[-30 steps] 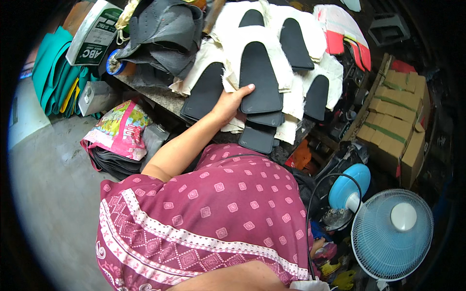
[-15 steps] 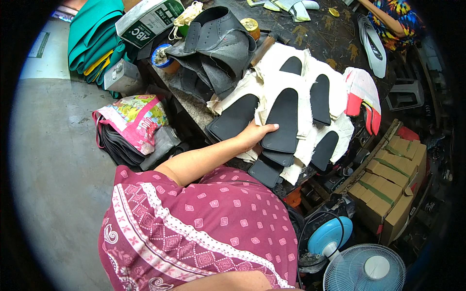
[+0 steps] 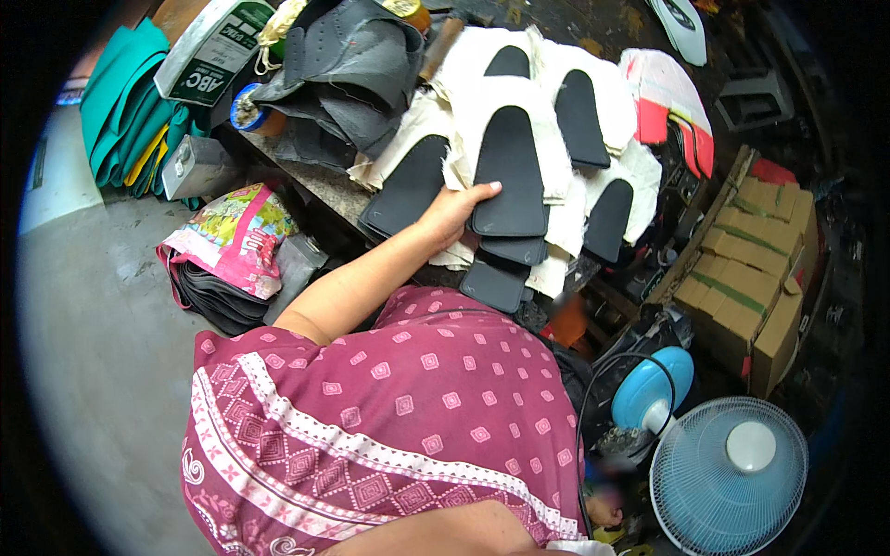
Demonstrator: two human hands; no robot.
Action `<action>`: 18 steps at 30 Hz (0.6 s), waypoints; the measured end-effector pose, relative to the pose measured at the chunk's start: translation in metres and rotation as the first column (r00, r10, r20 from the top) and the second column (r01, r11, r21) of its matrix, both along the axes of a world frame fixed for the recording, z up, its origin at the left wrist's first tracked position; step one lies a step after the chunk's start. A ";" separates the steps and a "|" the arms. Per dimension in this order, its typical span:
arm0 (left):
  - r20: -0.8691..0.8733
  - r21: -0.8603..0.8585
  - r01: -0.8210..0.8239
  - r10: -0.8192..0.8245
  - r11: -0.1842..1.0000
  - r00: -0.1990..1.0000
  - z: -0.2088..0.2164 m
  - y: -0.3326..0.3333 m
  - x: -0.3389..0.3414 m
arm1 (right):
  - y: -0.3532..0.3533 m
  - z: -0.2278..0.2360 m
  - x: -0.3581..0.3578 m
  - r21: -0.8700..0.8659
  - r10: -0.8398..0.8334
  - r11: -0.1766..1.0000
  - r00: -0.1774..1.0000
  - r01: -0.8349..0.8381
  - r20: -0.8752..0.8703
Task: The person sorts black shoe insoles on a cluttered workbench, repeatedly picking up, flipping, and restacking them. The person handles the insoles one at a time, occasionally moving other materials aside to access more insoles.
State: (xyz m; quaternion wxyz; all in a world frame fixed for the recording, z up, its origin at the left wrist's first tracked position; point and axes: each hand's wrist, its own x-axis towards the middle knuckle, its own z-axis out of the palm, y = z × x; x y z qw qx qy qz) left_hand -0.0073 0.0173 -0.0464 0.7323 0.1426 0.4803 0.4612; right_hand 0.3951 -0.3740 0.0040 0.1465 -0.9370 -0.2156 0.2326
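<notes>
My left hand point(image 3: 451, 213) reaches across to the workbench and grips the near edge of a black tongue-shaped shoe piece point(image 3: 509, 171). My thumb lies on top; the other fingers are hidden beneath. This piece overlaps white ragged-edged cloth and rests above further black pieces point(image 3: 494, 285). Another stack of black pieces point(image 3: 405, 190) lies just left of my hand. More of the same kind, each on white cloth point(image 3: 640, 199), spread to the right and behind. Only my right arm point(image 3: 436, 533) shows at the lower edge; its hand is not visible.
Dark grey shoe uppers point(image 3: 357, 69) are heaped at the back left, beside a blue-rimmed jar point(image 3: 248, 109) and a metal can point(image 3: 197, 167). A pink bag point(image 3: 227, 246) sits below. Cardboard boxes point(image 3: 742, 264) and a blue fan point(image 3: 728, 477) stand at right.
The view has shifted, so the bench and its pieces appear higher and further left. My left hand keeps its hold on the black shoe piece.
</notes>
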 end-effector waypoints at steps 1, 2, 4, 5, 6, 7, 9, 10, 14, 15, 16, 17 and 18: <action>0.016 -0.033 0.016 -0.015 0.999 1.000 -0.001 0.001 -0.001 | -0.002 0.003 -0.002 -0.002 0.001 1.000 1.000 -0.001 -0.003; 0.025 0.007 -0.006 0.006 1.000 1.000 -0.002 0.000 0.000 | -0.002 0.006 -0.003 -0.004 0.002 1.000 1.000 -0.002 -0.010; 0.004 0.008 0.009 -0.009 1.000 1.000 -0.003 0.001 0.000 | -0.004 0.012 -0.007 -0.014 0.004 1.000 1.000 -0.004 -0.014; 0.027 0.021 -0.001 0.001 1.000 1.000 -0.003 0.001 -0.001 | -0.005 0.015 -0.008 -0.018 0.007 1.000 1.000 -0.008 -0.016; 0.017 0.022 0.002 -0.002 1.000 1.000 -0.003 0.001 0.000 | -0.006 0.017 -0.009 -0.025 0.011 1.000 1.000 -0.011 -0.018; 0.041 -0.001 -0.001 0.001 1.000 0.999 -0.003 0.001 -0.001 | -0.006 0.020 -0.009 -0.030 0.015 0.999 1.000 -0.016 -0.024; 0.092 -0.050 0.007 -0.003 0.999 0.996 -0.001 0.000 -0.001 | -0.007 0.024 -0.010 -0.043 0.027 0.999 0.999 -0.028 -0.031; 0.110 -0.063 0.010 -0.003 0.998 0.994 -0.001 0.001 -0.002 | -0.007 0.025 -0.009 -0.052 0.037 0.998 0.999 -0.038 -0.032; 0.161 -0.125 0.015 0.005 0.992 0.987 0.003 0.001 -0.004 | -0.005 0.029 -0.009 -0.069 0.056 0.996 0.997 -0.059 -0.049; 0.176 -0.145 0.015 0.011 0.989 0.984 0.004 0.001 -0.004 | -0.004 0.030 -0.010 -0.073 0.064 0.995 0.997 -0.068 -0.049; 0.174 -0.124 -0.003 0.025 0.992 0.984 0.004 0.001 -0.004 | -0.004 0.031 -0.010 -0.075 0.067 0.995 0.996 -0.071 -0.054; 0.182 -0.102 -0.022 0.040 0.995 0.983 0.005 0.001 -0.004 | -0.004 0.033 -0.010 -0.074 0.071 0.994 0.996 -0.075 -0.055; 0.191 -0.081 -0.038 0.053 0.996 0.980 0.006 0.001 -0.003 | -0.003 0.034 -0.011 -0.078 0.076 0.994 0.995 -0.080 -0.057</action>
